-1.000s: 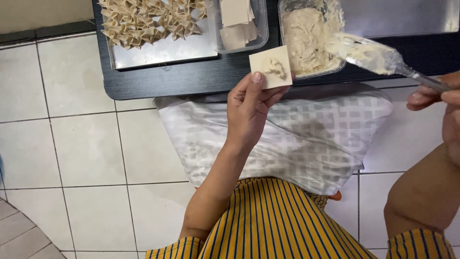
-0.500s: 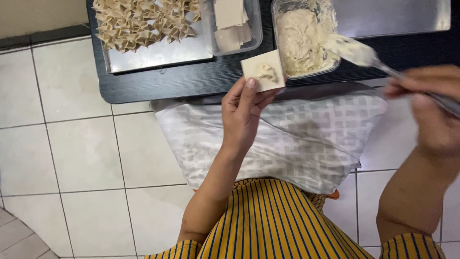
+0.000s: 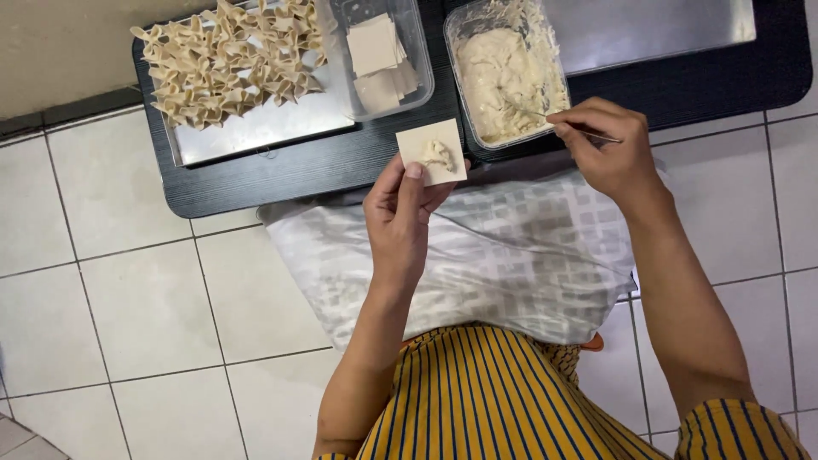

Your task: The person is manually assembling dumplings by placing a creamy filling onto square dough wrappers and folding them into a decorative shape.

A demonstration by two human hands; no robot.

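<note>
- While the left hand is raised over the lap, its thumb and fingers pinch the lower edge of a square dough wrapper, which carries a small lump of pale filling at its middle.
- The wrapper is held up just in front of the near edge of the black worktop, between the two clear tubs.
- The right hand is closed on a thin metal utensil (spoon or fork, the tip is buried and I cannot tell which), whose far end reaches into the filling tub.
- That clear plastic tub holds a pale, creamy mass smeared up its walls.
- Left of it stands a second clear container with a stack of plain square wrappers inside.
- Further left, a steel tray bears a heap of folded dumplings, piled toward its far side.
- Another steel tray lies at the far right of the worktop, behind the right hand.
- A grey patterned cloth covers the lap, above a yellow garment with dark stripes.
- White floor tiles surround the low worktop.
</note>
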